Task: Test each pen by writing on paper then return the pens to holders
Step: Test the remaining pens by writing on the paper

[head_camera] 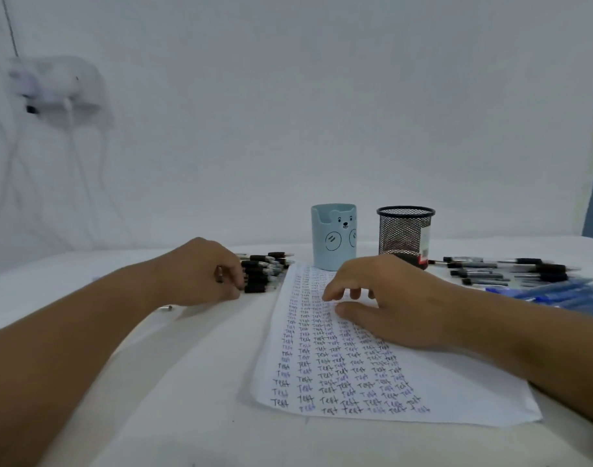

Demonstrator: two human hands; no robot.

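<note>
Your left hand (204, 274) is the nearer one to the black pens (263, 271): the pile lies just to its right, touching your fingertips, long axes running left to right, grips toward you. Your fingers curl down at the pile's near end, seemingly pinching one dark pen, though I cannot tell for sure. Your right hand (382, 301) rests loosely spread on the paper (322, 375), holding nothing. The holders (334, 235) stand behind the paper; more pens (524, 274) lie far right.
</note>
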